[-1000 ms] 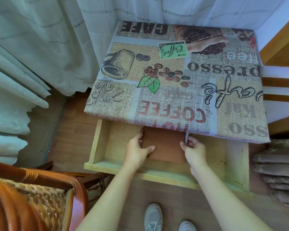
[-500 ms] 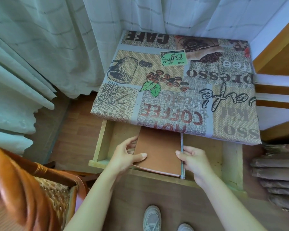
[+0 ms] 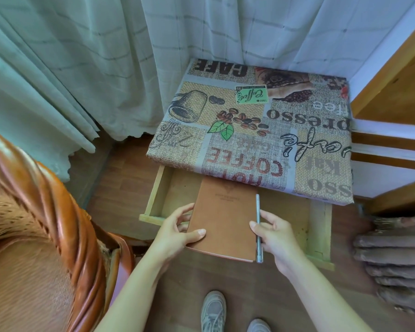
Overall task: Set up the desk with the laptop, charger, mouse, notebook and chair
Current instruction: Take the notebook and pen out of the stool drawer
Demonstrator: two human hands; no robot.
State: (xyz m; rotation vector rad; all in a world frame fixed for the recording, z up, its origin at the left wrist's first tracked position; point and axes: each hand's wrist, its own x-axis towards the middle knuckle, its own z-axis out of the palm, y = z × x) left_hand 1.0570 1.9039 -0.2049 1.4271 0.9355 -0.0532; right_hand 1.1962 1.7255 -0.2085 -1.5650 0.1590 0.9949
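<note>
1. Desk (image 3: 309,149) filled the upper right of my view, its top covered by a coffee-print cloth, curtains (image 3: 82,68) hanging behind and to the left of it.
2. Chair (image 3: 65,212), glossy brown wood with a woven seat, stood at the lower left, near the desk's left corner.
3. Drawer (image 3: 153,197) under the desk front stood pulled out, pale wood.
4. Notebook (image 3: 223,219), brown cover, was held over the open drawer, its far end just under the cloth's edge and its near end past the drawer's front rail.
5. Left hand (image 3: 175,233) gripped the notebook's left edge; I saw the thumb lying on the cover and the fingers curled under it.
6. Right hand (image 3: 276,236) pinched the notebook's right edge together with a pen (image 3: 258,226), thumb on top.
7. Pen was silver, lying along the notebook's right edge.
</note>
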